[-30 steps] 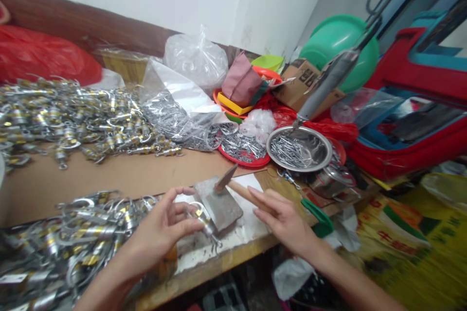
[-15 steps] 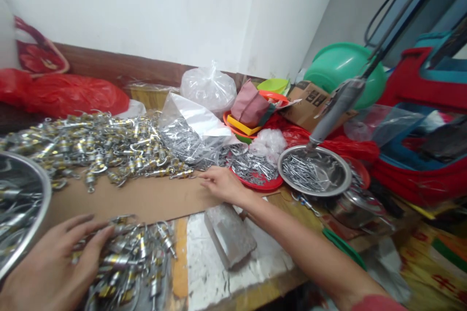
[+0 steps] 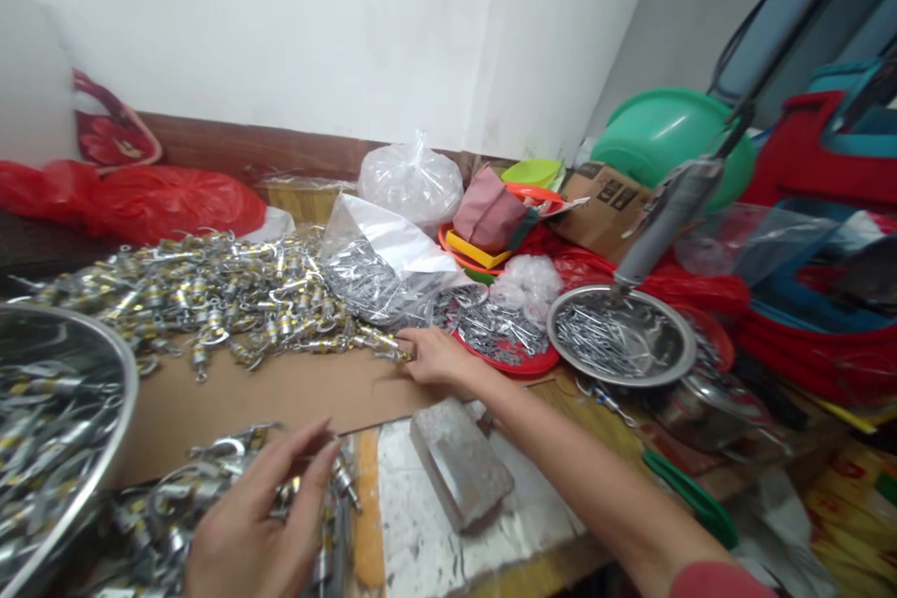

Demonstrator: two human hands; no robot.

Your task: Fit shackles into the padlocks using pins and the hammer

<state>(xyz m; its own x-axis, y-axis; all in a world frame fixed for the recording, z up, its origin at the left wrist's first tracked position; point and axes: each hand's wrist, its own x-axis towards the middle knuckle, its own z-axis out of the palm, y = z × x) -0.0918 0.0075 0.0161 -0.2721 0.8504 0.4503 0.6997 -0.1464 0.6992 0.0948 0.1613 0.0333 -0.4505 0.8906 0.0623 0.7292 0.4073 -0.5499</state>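
Note:
At the right end of the large pile of silver-and-brass metal fittings (image 3: 217, 290), my right hand (image 3: 435, 357) has its fingers closed on the end of one metal fitting (image 3: 382, 342). That fitting lies against the edge of the pile. My left hand (image 3: 263, 519) is over the nearer heap of similar fittings (image 3: 161, 509), thumb and forefinger curved with a small gap between them. No part is plainly held in it, though its other fingers are partly hidden. Between the two groups of fittings runs a brown cardboard sheet (image 3: 259, 392).
A steel bowl of fittings (image 3: 126, 392) stands at the left. A grey metal block (image 3: 459, 462) rests on a white board (image 3: 413, 542). Beyond my right arm are a red tray of small parts (image 3: 536, 363), a steel bowl of pins (image 3: 683, 369) and a hanging grey tool (image 3: 665, 220).
My left hand has moved right across the near heap, its fingers drawing closer together. My right hand stays by the pile's right end, where a fitting now shows at its fingertips. The view shifted slightly.

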